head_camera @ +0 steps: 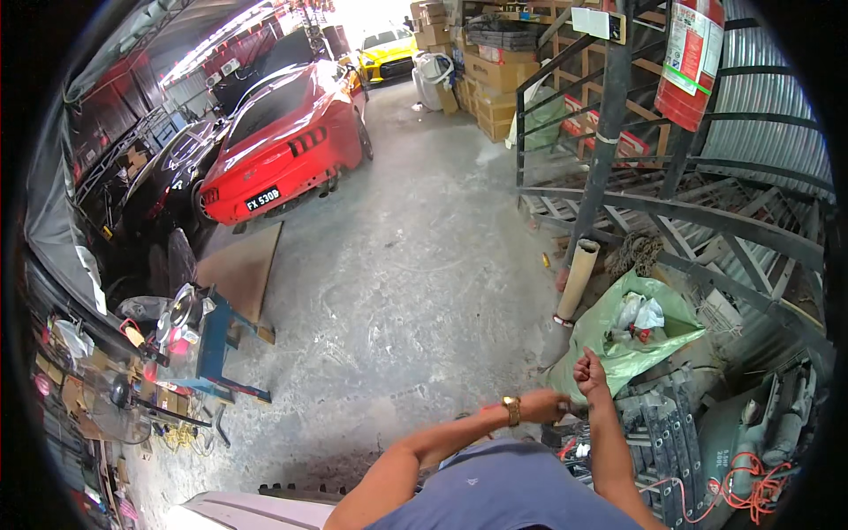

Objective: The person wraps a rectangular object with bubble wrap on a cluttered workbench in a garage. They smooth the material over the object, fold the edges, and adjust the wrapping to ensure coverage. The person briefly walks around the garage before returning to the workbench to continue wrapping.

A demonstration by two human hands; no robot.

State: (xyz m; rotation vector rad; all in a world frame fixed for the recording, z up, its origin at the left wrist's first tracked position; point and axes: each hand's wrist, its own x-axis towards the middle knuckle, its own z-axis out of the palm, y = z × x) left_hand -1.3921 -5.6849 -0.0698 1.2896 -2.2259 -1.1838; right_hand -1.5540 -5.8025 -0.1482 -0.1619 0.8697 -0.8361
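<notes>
A pale green woven sack (629, 363) stands at the foot of a metal staircase, its mouth spread wide. Inside it lie white plastic bags (648, 313) and other crumpled rubbish. My right hand (589, 374) is curled in a loose fist in front of the sack's near side; whether it grips the fabric cannot be made out. Just left of it, my left hand (546, 405), below a gold-coloured wristwatch (511, 411), reaches across toward the sack's lower edge. Its fingers are blurred and partly hidden, so I cannot tell whether they hold anything.
A cardboard tube (578, 281) leans by the staircase post (606, 132), beneath a fire extinguisher (692, 66). Black ladder-like parts (662, 430) and an orange cable (748, 487) lie at right. A blue workbench (218, 344) and a red car (278, 146) are at left.
</notes>
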